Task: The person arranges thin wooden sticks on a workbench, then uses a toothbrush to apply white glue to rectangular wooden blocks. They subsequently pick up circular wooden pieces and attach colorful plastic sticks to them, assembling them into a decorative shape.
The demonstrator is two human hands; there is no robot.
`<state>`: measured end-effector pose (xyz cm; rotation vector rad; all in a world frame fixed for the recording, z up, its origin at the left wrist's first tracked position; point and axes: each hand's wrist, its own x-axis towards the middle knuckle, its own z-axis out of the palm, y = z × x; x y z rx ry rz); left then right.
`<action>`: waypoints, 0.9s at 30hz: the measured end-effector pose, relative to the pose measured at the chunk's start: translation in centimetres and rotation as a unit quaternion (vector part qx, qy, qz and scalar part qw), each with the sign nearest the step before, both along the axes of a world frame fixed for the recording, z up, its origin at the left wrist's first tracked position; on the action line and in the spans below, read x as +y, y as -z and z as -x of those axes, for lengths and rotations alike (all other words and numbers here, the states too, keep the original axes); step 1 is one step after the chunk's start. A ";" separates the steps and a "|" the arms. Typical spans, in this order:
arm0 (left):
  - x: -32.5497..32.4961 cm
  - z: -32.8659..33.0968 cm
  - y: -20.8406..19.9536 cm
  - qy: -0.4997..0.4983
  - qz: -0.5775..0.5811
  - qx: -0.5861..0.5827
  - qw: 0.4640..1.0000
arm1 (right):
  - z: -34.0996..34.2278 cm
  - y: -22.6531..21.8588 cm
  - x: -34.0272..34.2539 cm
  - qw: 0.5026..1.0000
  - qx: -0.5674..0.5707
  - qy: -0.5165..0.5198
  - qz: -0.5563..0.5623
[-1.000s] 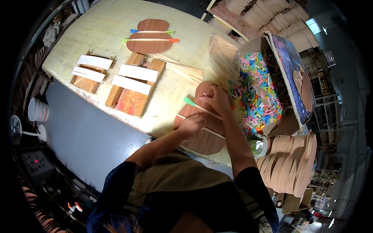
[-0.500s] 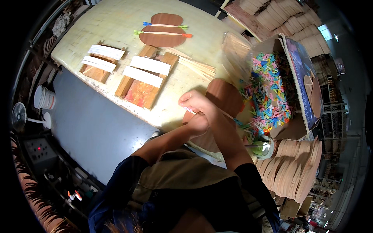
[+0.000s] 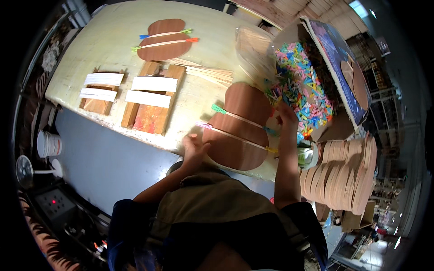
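A brown wooden panel shaped like a guitar body (image 3: 238,147) lies at the table's near edge. Two thin pale wood strips (image 3: 242,138) cross it, with small clothespins at their ends: a green clothespin (image 3: 219,109) and a pink clothespin (image 3: 204,125) on the left, a teal clothespin (image 3: 270,131) and a yellow clothespin (image 3: 271,149) on the right. Beside the panel's lower left edge, my left hand (image 3: 195,150) is open, thumb and fingers apart. My right hand (image 3: 287,118) is between the panel and the heap of clothespins (image 3: 307,88), fingers loosely bent and apart, nothing visible in them.
A cardboard box (image 3: 337,67) holds the clothespins. A second clipped panel (image 3: 165,50), loose wood strips (image 3: 210,72) and two wooden jigs with white slats (image 3: 147,110) (image 3: 97,106) lie farther off. Stacked panels (image 3: 343,174) stand at the right.
Both hands have drawn apart from the panel's left edge, the left one down and left, the right one over to the clothespins. The pink clothespin now sits released on the lower strip's end.
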<state>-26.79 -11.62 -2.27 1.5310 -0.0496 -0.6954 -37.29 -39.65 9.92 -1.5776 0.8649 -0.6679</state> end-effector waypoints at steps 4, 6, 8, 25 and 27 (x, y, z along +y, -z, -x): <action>1.3 -1.6 2.4 0.239 0.143 0.189 0.942 | 5.3 -1.4 2.0 0.996 -0.057 0.069 -0.030; 2.0 -2.7 1.2 0.212 0.144 0.222 0.941 | 9.8 -1.8 2.0 0.983 -0.109 0.128 -0.079; 2.7 -5.2 -3.4 0.123 0.223 0.262 0.931 | 13.7 -2.1 2.2 0.971 -0.118 0.203 -0.043; -4.7 -48.4 4.2 -0.199 -0.059 -0.049 0.977 | 31.0 -2.6 8.9 0.920 -0.139 0.366 0.002; -4.9 -49.1 4.6 -0.166 -0.551 -0.272 0.771 | 31.3 -5.0 9.8 0.882 -0.126 0.454 0.030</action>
